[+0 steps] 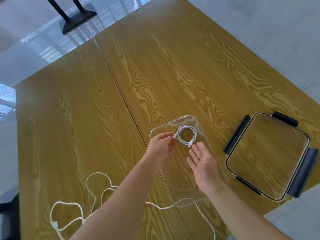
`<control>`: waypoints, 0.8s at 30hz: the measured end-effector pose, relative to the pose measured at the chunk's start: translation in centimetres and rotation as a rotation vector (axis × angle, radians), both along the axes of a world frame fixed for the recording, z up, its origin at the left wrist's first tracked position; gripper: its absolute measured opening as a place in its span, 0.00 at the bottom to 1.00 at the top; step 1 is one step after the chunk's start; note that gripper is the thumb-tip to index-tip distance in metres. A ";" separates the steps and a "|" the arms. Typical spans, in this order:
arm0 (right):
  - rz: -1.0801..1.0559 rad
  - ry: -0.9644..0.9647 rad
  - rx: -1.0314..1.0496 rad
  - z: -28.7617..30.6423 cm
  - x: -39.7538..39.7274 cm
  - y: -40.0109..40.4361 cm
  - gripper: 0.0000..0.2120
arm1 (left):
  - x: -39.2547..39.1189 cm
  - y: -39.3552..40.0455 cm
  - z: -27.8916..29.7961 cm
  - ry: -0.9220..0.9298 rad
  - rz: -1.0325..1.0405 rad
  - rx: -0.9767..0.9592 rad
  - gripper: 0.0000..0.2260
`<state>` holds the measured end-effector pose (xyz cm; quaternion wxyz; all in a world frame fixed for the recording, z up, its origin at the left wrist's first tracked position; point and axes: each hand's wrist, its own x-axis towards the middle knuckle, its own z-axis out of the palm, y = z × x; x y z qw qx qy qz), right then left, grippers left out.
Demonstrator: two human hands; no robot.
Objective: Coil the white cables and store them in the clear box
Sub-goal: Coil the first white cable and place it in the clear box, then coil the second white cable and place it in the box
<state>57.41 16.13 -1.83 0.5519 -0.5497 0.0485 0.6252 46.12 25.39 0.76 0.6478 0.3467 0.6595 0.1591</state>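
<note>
Pinching one plug end of the coil (187, 136), the left hand (160, 148) reaches into the far part of the clear box (174, 203). Its fingers are curled narrowly round the plug at the coil's left side. The coil is a neat white ring lying inside the box, at its far end. Its second plug points toward the near side, at the fingertips (192, 154) of the right hand (204, 166); whether they touch cannot be told. That hand lies palm up over the middle of the box, fingers straight and spread, holding nothing.

A second white cable (90, 193) lies loose on the table (69, 118) near the left forearm, in irregular loops; one strand runs under the near edge of the box. The lid (268, 156), clear with dark latches on its sides, rests flat on the table to the right of the box, apart from it.
</note>
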 end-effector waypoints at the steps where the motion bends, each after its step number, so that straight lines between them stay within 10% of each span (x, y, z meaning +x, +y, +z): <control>1: 0.000 -0.006 0.005 0.3 -0.2 -0.3 0.24 | -0.7 -0.5 0.6 -0.045 0.017 0.005 0.10; 24: 0.327 -0.089 0.028 6.7 -13.1 -7.0 0.19 | -29.0 -17.8 3.2 -0.404 0.665 0.055 0.11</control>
